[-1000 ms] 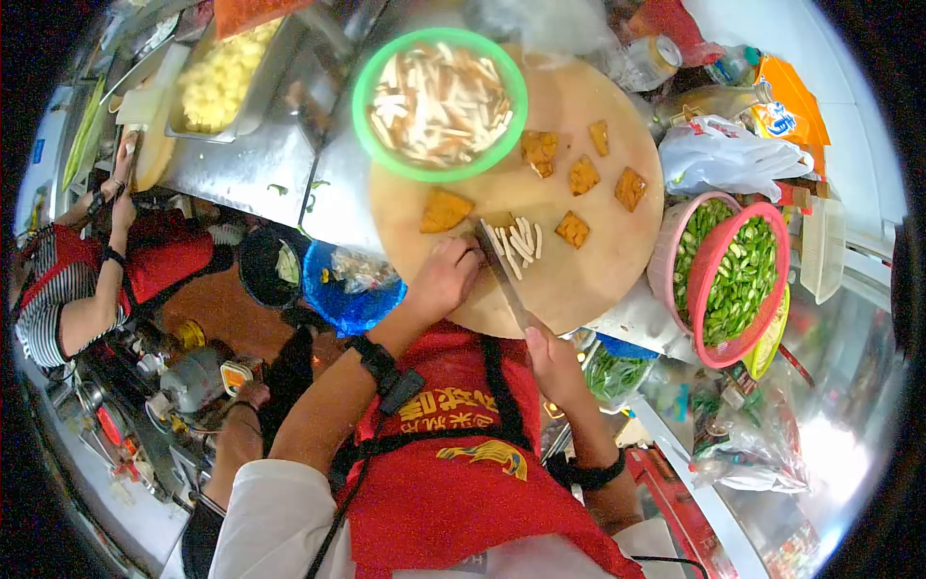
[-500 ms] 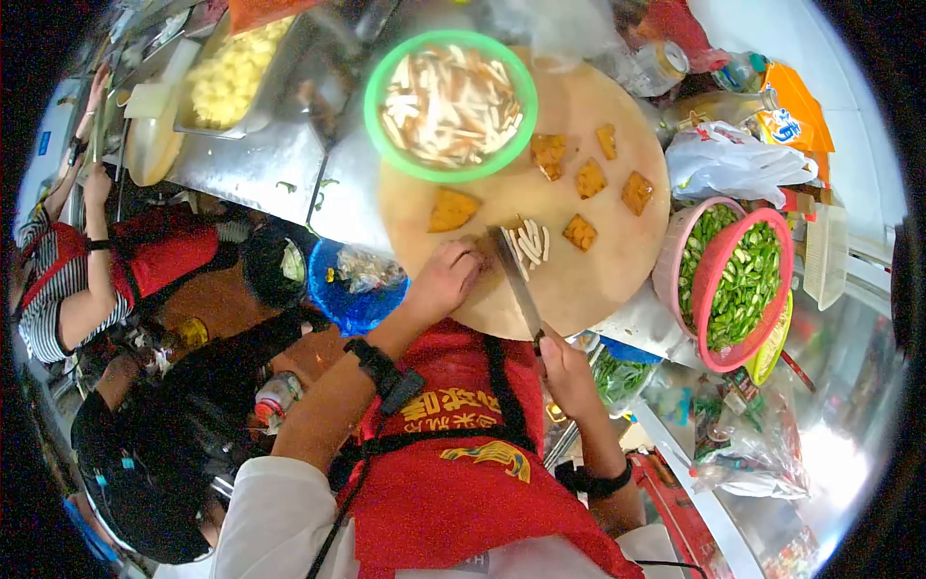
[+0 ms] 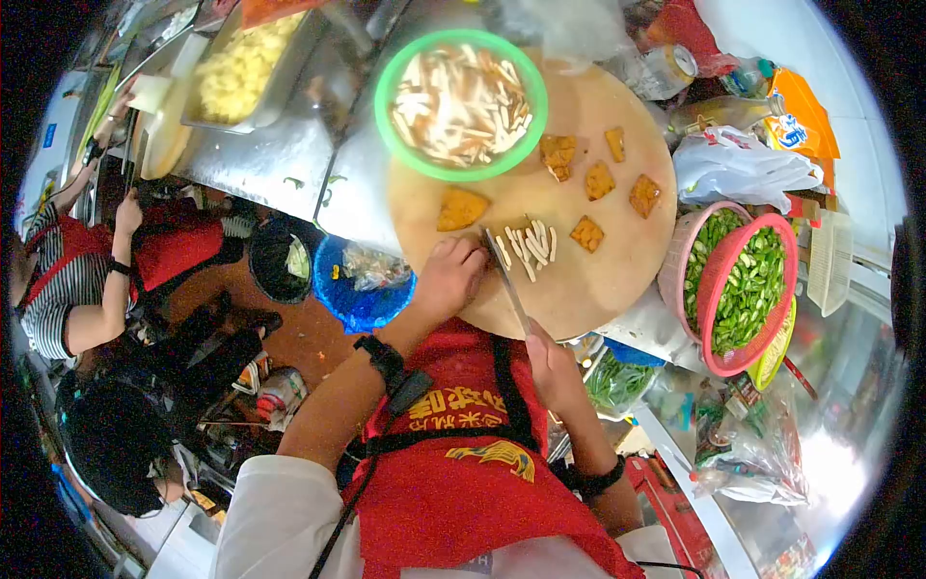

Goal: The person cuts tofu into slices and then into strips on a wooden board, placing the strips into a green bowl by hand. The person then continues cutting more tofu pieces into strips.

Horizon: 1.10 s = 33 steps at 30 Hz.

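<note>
My right hand (image 3: pixel 555 373) grips the handle of a kitchen knife (image 3: pixel 508 280), whose blade stands on a round cutting board (image 3: pixel 608 289). Left of the blade, my left hand (image 3: pixel 451 278) is closed, its curled fingertips pressed down on a piece of dried tofu that they almost wholly hide. Thin pale tofu strips (image 3: pixel 531 247) lie in a loose row just right of the blade. Several orange-brown tofu pieces (image 3: pixel 586 233) are scattered on the board's right half, and a larger one (image 3: pixel 462 207) lies above my left hand. A green-rimmed basin (image 3: pixel 387 135) of cut strips rests on the board's far side.
Pink and red baskets (image 3: pixel 715 355) with sliced green peppers stand at the right. Plastic bags (image 3: pixel 743 159) and a can (image 3: pixel 672 68) lie behind them. A blue-lined bin (image 3: pixel 362 314) is below the counter, left. A metal tray (image 3: pixel 265 108) holds yellow chunks. Two other people are at left.
The knife and my right hand have shifted slightly left. More tofu strips now lie right of the blade, spread wider. The person at lower left has moved, showing more floor.
</note>
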Each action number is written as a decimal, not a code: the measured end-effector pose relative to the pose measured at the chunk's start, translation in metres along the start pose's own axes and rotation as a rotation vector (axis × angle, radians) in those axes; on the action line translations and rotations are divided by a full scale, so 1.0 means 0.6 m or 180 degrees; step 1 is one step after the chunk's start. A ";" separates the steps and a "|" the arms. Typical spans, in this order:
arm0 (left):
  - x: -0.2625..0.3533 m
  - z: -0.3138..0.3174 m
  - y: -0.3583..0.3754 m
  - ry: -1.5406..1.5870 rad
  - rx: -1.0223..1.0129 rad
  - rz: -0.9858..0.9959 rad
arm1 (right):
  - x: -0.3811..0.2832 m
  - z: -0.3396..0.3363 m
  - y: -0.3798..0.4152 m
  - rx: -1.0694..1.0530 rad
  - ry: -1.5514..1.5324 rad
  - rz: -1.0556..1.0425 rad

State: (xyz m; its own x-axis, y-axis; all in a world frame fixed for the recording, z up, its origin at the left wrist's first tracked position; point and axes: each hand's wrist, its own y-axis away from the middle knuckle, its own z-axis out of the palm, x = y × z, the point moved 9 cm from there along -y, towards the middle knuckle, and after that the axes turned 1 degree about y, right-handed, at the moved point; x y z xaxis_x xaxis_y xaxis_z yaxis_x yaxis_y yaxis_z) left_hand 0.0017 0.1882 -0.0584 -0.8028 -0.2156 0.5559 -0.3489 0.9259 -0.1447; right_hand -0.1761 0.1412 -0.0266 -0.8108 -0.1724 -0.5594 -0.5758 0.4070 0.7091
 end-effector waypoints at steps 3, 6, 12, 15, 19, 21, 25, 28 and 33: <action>0.001 -0.004 0.001 0.0012 0.0088 0.0086 | -0.002 -0.006 0.000 -0.0097 -0.0313 -0.0002; 0.001 -0.003 0.002 -0.0013 0.0129 0.0048 | 0.025 -0.006 0.030 -0.0135 -0.0120 0.0119; -0.006 0.007 0.008 -0.0071 0.0114 0.0078 | 0.000 -0.002 0.002 0.0149 0.0101 -0.0192; -0.008 0.009 0.008 0.0000 0.0117 0.0132 | 0.006 -0.008 -0.003 0.0169 -0.0190 -0.0212; 0.000 -0.007 0.004 0.0202 0.0377 0.0135 | 0.020 -0.023 0.029 0.0118 -0.0002 -0.0146; 0.002 -0.011 0.003 0.0279 0.0392 0.0120 | 0.027 -0.016 0.039 0.0065 0.0014 -0.0146; 0.003 -0.015 0.005 0.0186 0.0485 0.0218 | 0.014 -0.003 0.040 0.0122 0.0063 -0.0283; 0.004 -0.017 0.006 0.0134 0.0461 0.0290 | 0.011 0.010 0.018 0.0231 0.0118 -0.0308; 0.001 -0.010 0.008 0.0171 0.0371 0.0308 | -0.008 -0.002 -0.004 0.0103 -0.0030 -0.0266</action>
State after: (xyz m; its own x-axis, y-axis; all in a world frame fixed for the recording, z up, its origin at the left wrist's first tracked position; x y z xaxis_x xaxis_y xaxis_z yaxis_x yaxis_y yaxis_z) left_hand 0.0024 0.1942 -0.0536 -0.8095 -0.1075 0.5772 -0.3274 0.8987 -0.2918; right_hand -0.1710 0.1403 -0.0250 -0.7590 -0.1987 -0.6201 -0.6375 0.4203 0.6457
